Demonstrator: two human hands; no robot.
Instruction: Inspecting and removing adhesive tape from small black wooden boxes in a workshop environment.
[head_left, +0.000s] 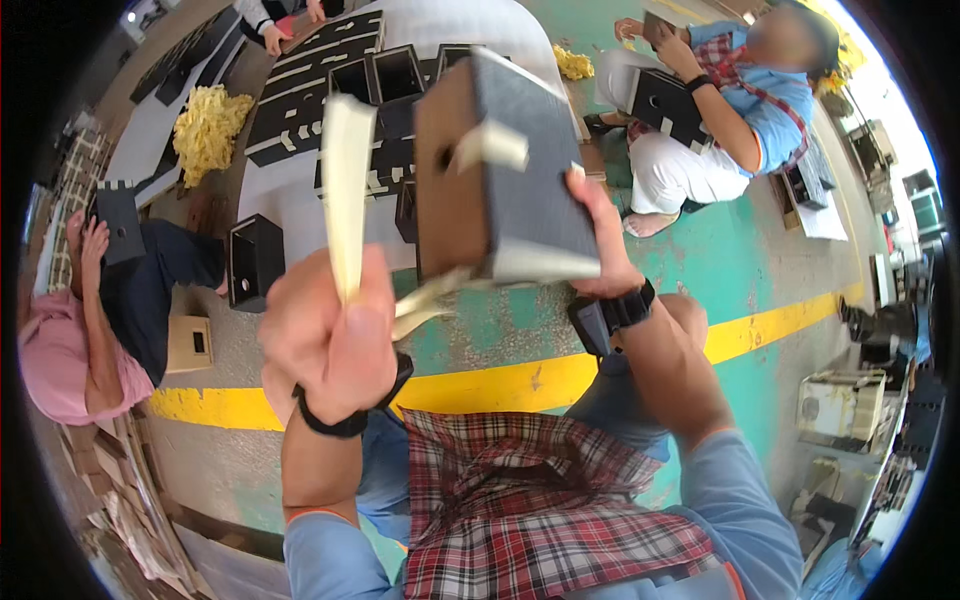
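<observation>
My left hand (334, 330) pinches a long strip of pale yellow masking tape (347, 180) that stands upright from the fingers. Another twisted bit of tape trails between this hand and the box. My right hand (604, 232) grips a box (536, 180) by its right side, raised in front of me. Its large face is black and its left side is bare brown board with a round hole. A short piece of tape (495, 146) sticks across the edge between them, and pale strips run along the box's top and bottom edges. Motion blurs both hands and the box.
Black boxes (322, 82) with tape pieces stand in rows on a white-covered table (270, 187). Heaps of peeled tape (210, 135) lie beyond. One person (82, 352) sits left, another (750, 112) right, each holding a black box. A yellow line (495, 384) crosses the floor.
</observation>
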